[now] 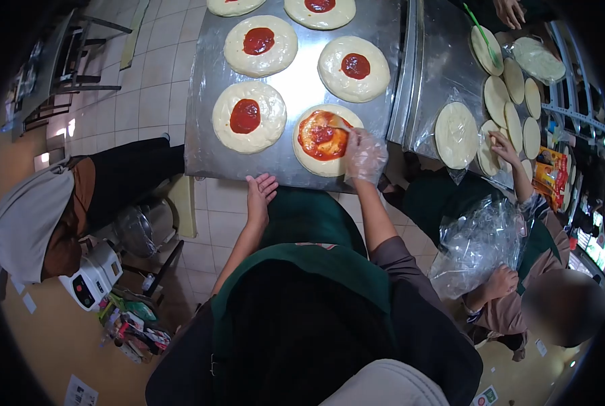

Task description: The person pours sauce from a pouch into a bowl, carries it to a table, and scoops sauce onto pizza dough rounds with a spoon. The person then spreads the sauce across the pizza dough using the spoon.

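My right hand [366, 157], in a clear plastic glove, is closed over the right side of a round dough base [307, 160] at the near edge of a metal table [201, 154]. From its fingers a thin utensil, too blurred to name, reaches into the red sauce [314, 140], which is smeared in a wide ring. Bare and with fingers stretched, my left hand [262, 193] rests by the table's front edge, holding nothing. Left of the smeared base lies another dough base [222, 137] with a sauce patch [245, 116] in its middle.
More sauced dough bases [238, 59] lie farther back. On the right, a co-worker's hand [502, 145] touches pale dough rounds on a second metal table [432, 88]; the other holds clear plastic [475, 247]. Another person's hand [510, 12] shows at the far right. Someone in a grey head covering [28, 216] is at left.
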`<state>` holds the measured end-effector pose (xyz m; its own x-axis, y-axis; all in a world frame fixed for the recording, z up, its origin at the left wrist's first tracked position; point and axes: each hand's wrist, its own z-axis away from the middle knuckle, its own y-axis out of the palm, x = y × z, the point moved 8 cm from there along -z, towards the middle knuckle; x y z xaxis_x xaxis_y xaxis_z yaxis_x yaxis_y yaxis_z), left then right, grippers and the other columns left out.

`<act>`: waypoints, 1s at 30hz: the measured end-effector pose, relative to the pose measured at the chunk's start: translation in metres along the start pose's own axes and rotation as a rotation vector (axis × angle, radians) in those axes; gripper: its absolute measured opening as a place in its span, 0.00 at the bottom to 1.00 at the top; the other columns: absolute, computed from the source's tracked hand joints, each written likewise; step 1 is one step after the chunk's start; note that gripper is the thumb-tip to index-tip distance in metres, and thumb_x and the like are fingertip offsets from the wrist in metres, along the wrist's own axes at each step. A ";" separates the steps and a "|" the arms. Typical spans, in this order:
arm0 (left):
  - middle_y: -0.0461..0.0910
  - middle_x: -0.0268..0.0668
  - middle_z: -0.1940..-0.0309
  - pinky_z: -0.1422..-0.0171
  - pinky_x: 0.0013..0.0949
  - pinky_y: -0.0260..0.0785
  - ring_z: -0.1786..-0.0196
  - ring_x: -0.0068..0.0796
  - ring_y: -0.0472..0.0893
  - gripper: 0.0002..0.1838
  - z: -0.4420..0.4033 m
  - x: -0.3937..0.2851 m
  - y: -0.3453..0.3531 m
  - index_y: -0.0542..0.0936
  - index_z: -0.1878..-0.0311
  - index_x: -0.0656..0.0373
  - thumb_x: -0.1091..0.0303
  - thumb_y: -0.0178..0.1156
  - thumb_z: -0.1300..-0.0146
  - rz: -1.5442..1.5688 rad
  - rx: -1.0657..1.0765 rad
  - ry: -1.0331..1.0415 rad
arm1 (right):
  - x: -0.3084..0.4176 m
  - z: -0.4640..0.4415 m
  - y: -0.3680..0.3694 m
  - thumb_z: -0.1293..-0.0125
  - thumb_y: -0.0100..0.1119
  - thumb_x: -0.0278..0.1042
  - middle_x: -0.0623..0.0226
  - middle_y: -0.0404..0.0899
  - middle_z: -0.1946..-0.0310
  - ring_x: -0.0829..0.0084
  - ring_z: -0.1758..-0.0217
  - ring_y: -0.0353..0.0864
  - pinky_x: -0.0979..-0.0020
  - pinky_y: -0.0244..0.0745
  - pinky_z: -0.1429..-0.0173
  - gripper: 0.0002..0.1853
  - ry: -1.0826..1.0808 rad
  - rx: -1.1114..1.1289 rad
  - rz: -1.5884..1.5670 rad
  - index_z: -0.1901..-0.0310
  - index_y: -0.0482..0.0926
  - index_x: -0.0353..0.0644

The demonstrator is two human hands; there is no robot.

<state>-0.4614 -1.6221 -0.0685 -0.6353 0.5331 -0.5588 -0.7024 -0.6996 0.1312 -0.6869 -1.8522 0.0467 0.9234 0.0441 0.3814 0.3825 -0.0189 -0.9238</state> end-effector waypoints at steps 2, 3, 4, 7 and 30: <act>0.79 0.41 0.45 0.40 0.35 0.68 0.46 0.30 0.79 0.40 0.000 -0.003 -0.001 0.70 0.36 0.62 0.34 0.27 0.25 -0.018 0.002 0.003 | -0.028 -0.003 -0.009 0.36 0.57 0.40 0.56 0.83 0.69 0.55 0.63 0.83 0.55 0.76 0.55 0.10 0.107 -0.021 -0.053 0.63 0.86 0.47; 0.79 0.41 0.45 0.40 0.35 0.69 0.46 0.30 0.79 0.40 -0.001 -0.003 -0.002 0.70 0.36 0.62 0.34 0.27 0.25 -0.029 0.002 0.006 | -0.034 0.005 -0.011 0.36 0.57 0.40 0.56 0.84 0.68 0.55 0.62 0.83 0.56 0.76 0.54 0.11 0.178 0.042 -0.043 0.62 0.86 0.47; 0.79 0.41 0.45 0.40 0.34 0.69 0.46 0.30 0.79 0.40 -0.001 -0.003 -0.001 0.70 0.36 0.62 0.34 0.27 0.25 -0.040 -0.001 0.003 | -0.029 0.007 -0.015 0.36 0.57 0.40 0.55 0.84 0.68 0.55 0.62 0.83 0.56 0.76 0.54 0.10 0.127 0.049 -0.029 0.62 0.86 0.47; 0.79 0.41 0.45 0.40 0.34 0.69 0.47 0.30 0.80 0.40 -0.001 -0.002 0.000 0.70 0.36 0.62 0.34 0.27 0.25 -0.052 0.002 -0.008 | -0.013 0.011 -0.013 0.36 0.57 0.40 0.57 0.84 0.68 0.56 0.62 0.83 0.56 0.76 0.55 0.10 -0.023 -0.030 -0.053 0.62 0.86 0.49; 0.79 0.41 0.44 0.40 0.34 0.68 0.46 0.30 0.79 0.40 0.003 0.002 -0.007 0.70 0.36 0.61 0.33 0.28 0.26 -0.119 0.019 0.027 | -0.064 -0.001 -0.033 0.35 0.58 0.49 0.55 0.84 0.69 0.54 0.64 0.83 0.55 0.76 0.58 0.15 0.201 0.081 -0.105 0.61 0.86 0.49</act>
<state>-0.4584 -1.6147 -0.0685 -0.5383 0.5989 -0.5930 -0.7786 -0.6227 0.0779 -0.7592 -1.8553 0.0530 0.8698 -0.1584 0.4672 0.4803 0.0554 -0.8754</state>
